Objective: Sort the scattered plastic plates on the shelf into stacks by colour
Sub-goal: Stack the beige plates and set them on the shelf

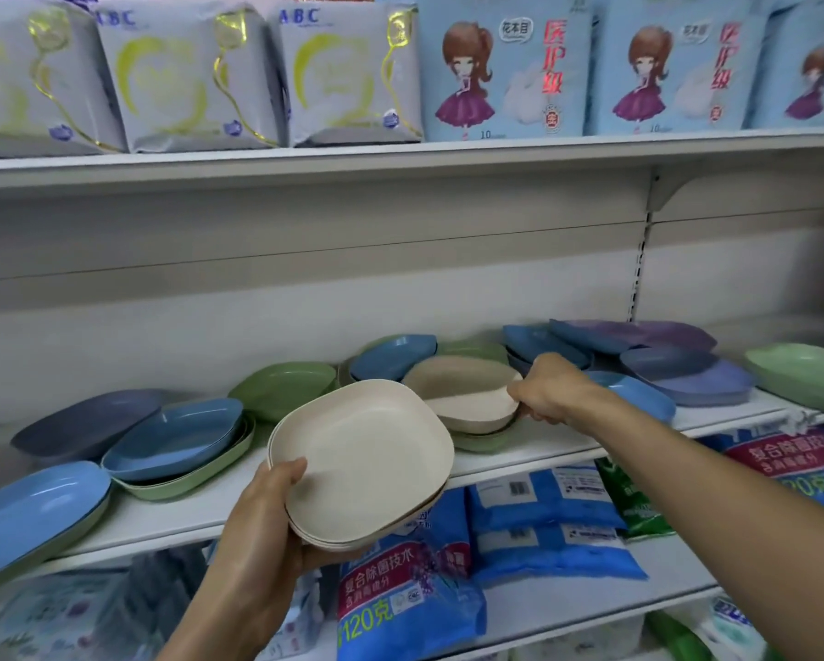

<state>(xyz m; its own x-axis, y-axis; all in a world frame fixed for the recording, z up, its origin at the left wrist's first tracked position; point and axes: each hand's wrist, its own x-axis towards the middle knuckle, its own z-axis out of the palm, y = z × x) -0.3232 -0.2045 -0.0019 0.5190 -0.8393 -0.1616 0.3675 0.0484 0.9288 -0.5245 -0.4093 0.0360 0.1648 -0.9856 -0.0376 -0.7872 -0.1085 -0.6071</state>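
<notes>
My left hand (267, 512) grips a small stack of cream plates (367, 465) in front of the white shelf (171, 510), thumb on the top plate's rim. My right hand (550, 391) pinches the right rim of another cream plate (462, 391), which lies on a green plate (481, 441) in the middle of the shelf. Blue, green and purple plates lie scattered along the shelf: a blue plate (171, 438) nested in a green one at left, a green plate (284, 386) behind, blue and purple plates (686, 369) at right.
Another blue plate (33, 512) sits at the shelf's far left edge and a green plate (803, 372) at the far right. Packaged goods (505, 69) fill the shelf above. Blue bags (548, 527) lie on the shelf below.
</notes>
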